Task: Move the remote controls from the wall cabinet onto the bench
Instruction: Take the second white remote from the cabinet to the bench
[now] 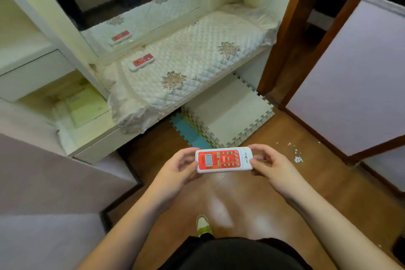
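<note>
Nearest to me, at the bottom edge, I see dark shorts (pixel 230 254) and a shoe (pixel 202 224) on the polished wooden floor (pixel 252 204). Both forearms reach forward from there. On the left, my left hand (pixel 175 169) pinches the screen end of a remote control (pixel 224 160), thumb below and curled fingers along the top edge. That remote is white with a red face, held flat and crosswise, buttons up, above the floor and well short of the desk. My right hand (pixel 271 165) grips its other end the same way, fingertips curled over the upper corner.

Further out on the left stands a cream cabinet (pixel 32 68) with a drawer front and a low shelf holding a pale green box (pixel 85 105). Beside it is the desk (pixel 188 92), covered by a white quilted cloth (pixel 197 55) with tan flower patches. A second remote (pixel 141 62), also red-faced, lies on that cloth near its back left corner, just in front of a mirror (pixel 131 6) that shows its reflection. Under the desk leans a stack of foam puzzle mats (pixel 230 114), cream over a blue one. On the right, white crumbs (pixel 298 159) dot the floor near a brown door frame (pixel 285 28).
</note>
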